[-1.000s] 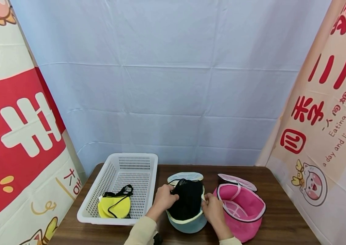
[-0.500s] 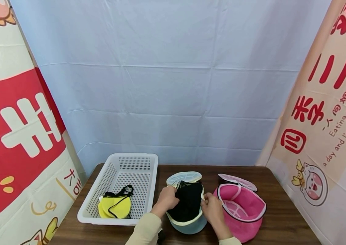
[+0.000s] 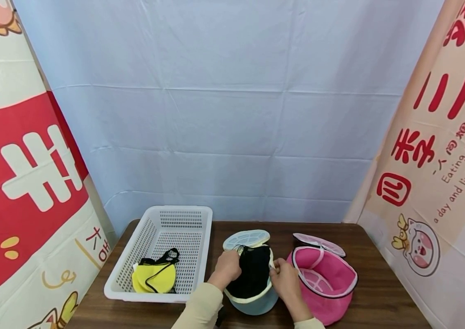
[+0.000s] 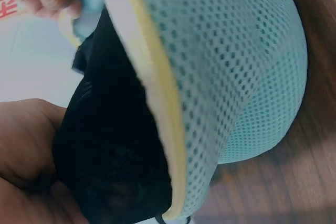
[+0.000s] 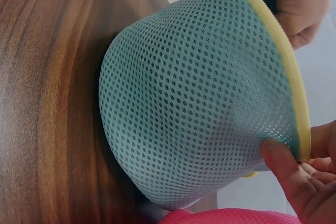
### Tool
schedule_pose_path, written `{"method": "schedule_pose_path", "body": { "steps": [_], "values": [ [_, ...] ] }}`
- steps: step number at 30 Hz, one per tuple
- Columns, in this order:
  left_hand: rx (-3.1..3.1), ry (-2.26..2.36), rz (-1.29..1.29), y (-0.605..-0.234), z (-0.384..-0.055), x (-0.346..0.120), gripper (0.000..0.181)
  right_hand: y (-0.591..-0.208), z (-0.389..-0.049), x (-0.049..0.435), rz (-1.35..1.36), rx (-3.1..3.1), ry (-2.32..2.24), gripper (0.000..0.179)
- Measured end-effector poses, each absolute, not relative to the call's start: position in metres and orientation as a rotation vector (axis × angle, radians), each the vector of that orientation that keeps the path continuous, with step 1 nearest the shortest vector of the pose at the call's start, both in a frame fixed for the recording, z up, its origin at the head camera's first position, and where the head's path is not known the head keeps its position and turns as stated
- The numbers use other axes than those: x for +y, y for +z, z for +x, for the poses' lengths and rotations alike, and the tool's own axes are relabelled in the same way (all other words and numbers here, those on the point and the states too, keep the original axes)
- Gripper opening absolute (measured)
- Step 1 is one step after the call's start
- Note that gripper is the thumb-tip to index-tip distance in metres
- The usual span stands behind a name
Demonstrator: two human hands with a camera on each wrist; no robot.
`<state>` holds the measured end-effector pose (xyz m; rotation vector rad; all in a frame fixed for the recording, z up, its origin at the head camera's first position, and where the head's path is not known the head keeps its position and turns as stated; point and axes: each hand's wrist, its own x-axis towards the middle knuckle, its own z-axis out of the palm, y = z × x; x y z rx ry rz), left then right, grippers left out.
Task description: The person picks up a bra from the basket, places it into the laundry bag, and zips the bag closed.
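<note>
A light-blue mesh laundry bag [image 3: 255, 308] with a yellow zip edge stands on the table, its round lid [image 3: 246, 238] folded back. Black fabric, apparently a bra [image 3: 250, 274], fills its mouth. At the bag's left side my left hand [image 3: 228, 266] grips the black bra; in the left wrist view the fingers [image 4: 26, 140] curl against it, partly hidden. My right hand [image 3: 286, 279] pinches the bag's rim on the right, and the right wrist view has its thumb [image 5: 278, 156] pressing the mesh just below the zip.
Left of the bag is a white perforated basket [image 3: 111, 292] holding a yellow bra [image 3: 162, 276] with black straps. Close on the right stands an unzipped pink mesh bag [image 3: 329, 308]. A pale-blue cloth [image 3: 232, 114] hangs behind the wooden table [image 3: 376, 292].
My left hand has pushed forward and down along the bag's left rim, and the black bra sits lower inside. The blue lid has shifted slightly left. My right hand stays at the rim.
</note>
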<state>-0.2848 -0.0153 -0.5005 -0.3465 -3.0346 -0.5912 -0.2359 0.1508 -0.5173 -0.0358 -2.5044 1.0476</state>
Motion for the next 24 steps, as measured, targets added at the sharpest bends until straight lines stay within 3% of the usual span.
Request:
{"method": "schedule_pose_path", "body": {
  "steps": [9, 24],
  "values": [
    [-2.978, -0.312, -0.404, -0.511, -0.287, -0.004, 0.011, -0.515, -0.238, 0.150, -0.026, -2.512, 1.059, 0.006],
    [-3.034, -0.556, -0.681, -0.524, -0.300, -0.004, 0.016, -0.517, -0.237, 0.150, -0.011, -2.493, 1.043, 0.008]
  ]
}}
